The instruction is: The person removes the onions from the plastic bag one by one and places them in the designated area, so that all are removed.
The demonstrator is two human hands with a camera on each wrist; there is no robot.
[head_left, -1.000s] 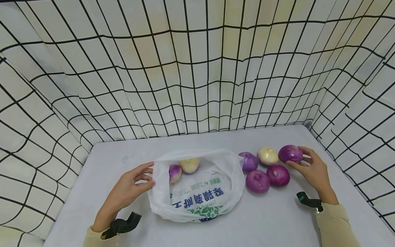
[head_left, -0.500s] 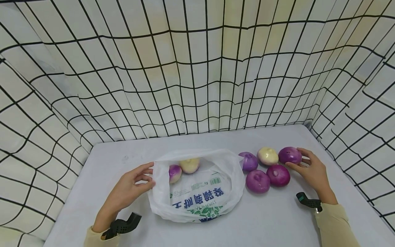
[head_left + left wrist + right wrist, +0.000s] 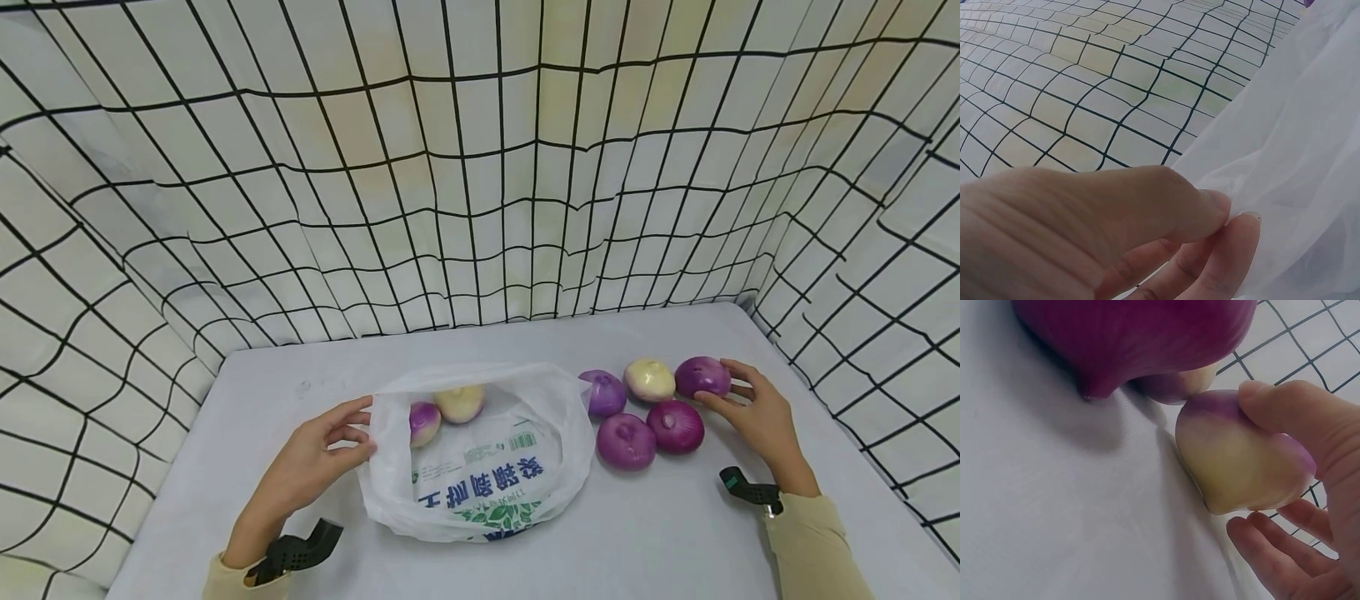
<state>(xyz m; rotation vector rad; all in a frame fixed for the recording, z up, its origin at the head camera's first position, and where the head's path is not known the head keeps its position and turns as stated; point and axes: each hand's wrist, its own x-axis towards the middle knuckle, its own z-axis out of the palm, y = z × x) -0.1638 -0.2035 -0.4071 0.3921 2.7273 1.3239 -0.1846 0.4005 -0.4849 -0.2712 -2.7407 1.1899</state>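
Note:
A white plastic bag (image 3: pixel 480 525) printed with blue characters and green leaves lies with its mouth spread wide. Two onions show inside: a pale one (image 3: pixel 461 403) and a purple-and-white one (image 3: pixel 425 423). My left hand (image 3: pixel 318 454) pinches the bag's left rim between thumb and fingertips, seen closely in the left wrist view. Far right, my right hand (image 3: pixel 765 417) holds a purple onion (image 3: pixel 702 377) between thumb and fingers; in the right wrist view this onion (image 3: pixel 1241 462) shows a pale yellowish underside, which looks low over the tabletop or on it.
Between bag and right hand sit several other onions: a violet one (image 3: pixel 606 394) against the bag, a pale one (image 3: pixel 649 380), and two purple ones (image 3: pixel 626 442) in front. Black-grid netting (image 3: pixel 480 208) over white walls encloses the white table (image 3: pixel 637 533) at the back and sides.
My right hand and its purple onion have shifted slightly left and down, nearer to the pale onion. The left hand keeps its hold on the bag's rim.

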